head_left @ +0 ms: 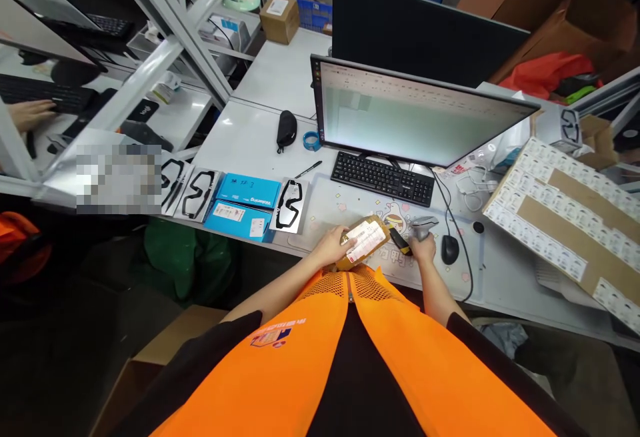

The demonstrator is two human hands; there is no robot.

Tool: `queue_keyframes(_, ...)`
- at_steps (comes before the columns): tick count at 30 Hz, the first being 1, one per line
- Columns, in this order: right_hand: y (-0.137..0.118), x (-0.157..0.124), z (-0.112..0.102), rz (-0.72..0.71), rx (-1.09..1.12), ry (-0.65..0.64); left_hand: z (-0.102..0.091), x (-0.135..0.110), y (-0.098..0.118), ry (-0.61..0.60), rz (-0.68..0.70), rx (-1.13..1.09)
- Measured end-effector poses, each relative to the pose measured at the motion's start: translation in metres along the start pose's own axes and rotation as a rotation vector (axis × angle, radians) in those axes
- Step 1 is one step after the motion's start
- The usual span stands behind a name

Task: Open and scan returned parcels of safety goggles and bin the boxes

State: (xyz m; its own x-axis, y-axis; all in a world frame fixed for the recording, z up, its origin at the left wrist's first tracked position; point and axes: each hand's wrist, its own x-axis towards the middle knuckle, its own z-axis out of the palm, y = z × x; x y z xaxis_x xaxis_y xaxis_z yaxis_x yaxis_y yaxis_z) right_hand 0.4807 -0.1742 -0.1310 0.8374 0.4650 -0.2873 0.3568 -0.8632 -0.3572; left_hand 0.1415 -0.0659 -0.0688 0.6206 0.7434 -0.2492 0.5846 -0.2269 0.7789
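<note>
Desk [245, 137]: white and flat, with things all over it
Mat [323, 213]: pale, with a bird picture, lying on the desk
Mouse [450, 249]: black, on the right part of the mat
Keyboard [383, 179]: black, by the back edge of the mat
Screen [425, 117]: lit up, standing behind the keyboard
Black case [287, 130]: lying near the blue ring [311, 148]
Pen [309, 169]: thin, lying on a slant
Blue boxes [250, 190]: two, by the front edge
White box [289, 205]: black curvy shape on top, just beside the blue boxes
Brown box [280, 20]: at the far end
</note>
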Motion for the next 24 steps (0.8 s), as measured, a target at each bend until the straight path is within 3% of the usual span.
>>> queue_keyframes(4, -0.003, -0.008, -0.047, -0.031, 0.07, -0.151, -0.007, -0.004, 0.0, -0.076, 0.006, -0.066)
queue_keyframes(9, -0.02, -0.046, -0.131, -0.205, 0.226, -0.459, -0.015, -0.003, 0.009, -0.098, 0.035, -0.042)
queue_keyframes(12, -0.042, -0.075, -0.175, -0.31, 0.172, -0.615, -0.01, -0.002, 0.011, -0.097, 0.036, -0.038)
queue_keyframes(14, -0.06, -0.09, -0.196, -0.467, 0.079, -0.651, -0.004, -0.001, 0.008, -0.082, 0.036, -0.032)
queue_keyframes(18, -0.098, -0.11, -0.212, -0.764, -0.143, -0.601, 0.003, -0.002, 0.003, -0.045, 0.075, -0.021)
queue_keyframes(24, -0.135, -0.128, -0.19, -0.905, -0.378, -0.691, 0.004, -0.007, 0.005, -0.028, 0.067, -0.029)
